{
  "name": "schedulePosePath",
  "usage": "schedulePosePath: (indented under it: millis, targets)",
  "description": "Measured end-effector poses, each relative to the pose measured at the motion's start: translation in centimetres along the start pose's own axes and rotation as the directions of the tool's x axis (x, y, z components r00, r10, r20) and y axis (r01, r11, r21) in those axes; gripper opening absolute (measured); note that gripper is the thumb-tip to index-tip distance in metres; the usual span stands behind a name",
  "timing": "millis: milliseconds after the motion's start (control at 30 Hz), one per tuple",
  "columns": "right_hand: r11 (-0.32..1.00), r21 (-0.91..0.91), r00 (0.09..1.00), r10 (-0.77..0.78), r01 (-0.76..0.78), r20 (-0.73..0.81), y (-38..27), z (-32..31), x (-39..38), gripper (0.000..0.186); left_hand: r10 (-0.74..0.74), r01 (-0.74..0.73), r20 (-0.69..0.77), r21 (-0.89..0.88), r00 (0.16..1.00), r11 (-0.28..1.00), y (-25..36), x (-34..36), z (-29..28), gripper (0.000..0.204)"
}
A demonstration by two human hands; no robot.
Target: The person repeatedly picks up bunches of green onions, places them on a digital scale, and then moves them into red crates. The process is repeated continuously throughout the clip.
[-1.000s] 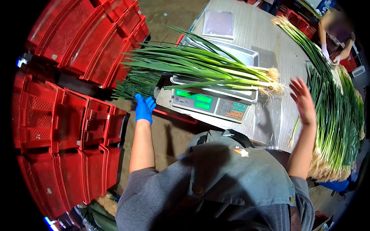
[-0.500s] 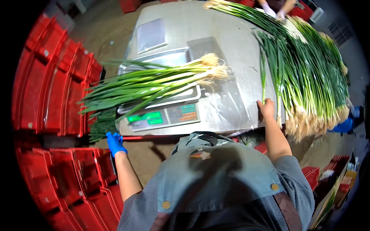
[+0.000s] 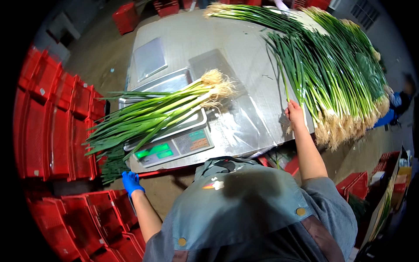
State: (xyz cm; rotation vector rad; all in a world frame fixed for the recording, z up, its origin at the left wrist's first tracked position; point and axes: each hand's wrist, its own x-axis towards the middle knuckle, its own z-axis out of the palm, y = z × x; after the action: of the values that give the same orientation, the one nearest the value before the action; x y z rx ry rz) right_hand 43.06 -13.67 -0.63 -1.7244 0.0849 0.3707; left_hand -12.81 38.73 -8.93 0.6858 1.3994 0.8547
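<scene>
My right hand (image 3: 295,114) is closed round the lower stem of a single green onion (image 3: 286,89); its roots hang below my fist and its leaves reach toward the big pile of green onions (image 3: 334,85) on the right. My left hand (image 3: 132,182), in a blue glove, is by the table's near left corner with bent fingers a little apart and nothing visible in them. A loose bunch of green onions (image 3: 161,111) lies across the steel pan of a digital scale (image 3: 174,147), roots to the right, leaves past the table's left edge.
The metal table (image 3: 231,48) carries a stack of clear plastic sheets (image 3: 149,59) and flat plastic film (image 3: 244,118). Red crates (image 3: 48,131) stand along the left, more (image 3: 124,17) behind the table. A co-worker's gloved hand (image 3: 281,5) shows at the far edge.
My right hand has lifted slightly, raising the green onion so its roots show below the fist. The view has shifted, and the co-worker's hands are mostly out of it. My left hand stays by the corner.
</scene>
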Motion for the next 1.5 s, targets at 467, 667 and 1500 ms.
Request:
schedulePosePath:
  millis: [467, 667, 1500]
  targets:
    - [0.51, -0.86, 0.878, -0.397, -0.03, -0.266, 4.6, -8.6, -1.2, 0.026, -0.084, 0.084, 0.003, -0.104, 0.996, 0.991, 0.2, -1.4, -0.6, 0.072]
    - [0.436, -0.896, 0.911, -0.4, 0.091, -0.102, 3.2, -9.5, 0.0, 0.027, -0.08, 0.08, 0.003, -0.097, 0.997, 0.992, 0.1, -1.6, -0.3, 0.071]
    - [0.114, -0.98, 0.916, -0.353, -0.161, -0.192, -6.2, -27.0, 9.7, 0.022, -0.177, 0.176, -0.004, -0.092, 0.984, 0.98, -2.3, -10.2, -0.4, 0.03]
